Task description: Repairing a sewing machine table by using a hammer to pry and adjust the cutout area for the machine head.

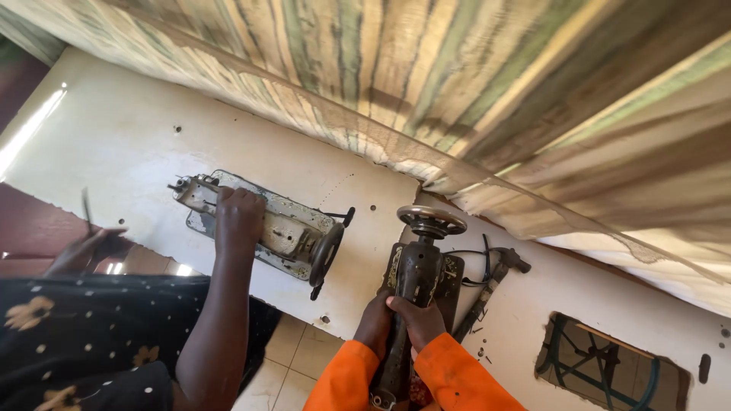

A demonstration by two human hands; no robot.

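Both orange-sleeved hands, left hand (375, 326) and right hand (417, 320), are clamping together on the dark sewing machine (415, 278), handwheel (432, 221) at twelve o'clock; probably heavy, rigid iron, best gripped by its arm.

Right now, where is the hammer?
In the head view, the hammer lies on the white table, right of centre, just beside the dark sewing machine that both hands in orange sleeves grip.

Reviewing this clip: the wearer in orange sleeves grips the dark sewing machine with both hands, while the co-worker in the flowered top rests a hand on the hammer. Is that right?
Not quite. In the head view the co-worker's hand rests on the pale sewing machine, not the hammer, which lies untouched to the right. The rest holds: the left hand and right hand grip the dark sewing machine.
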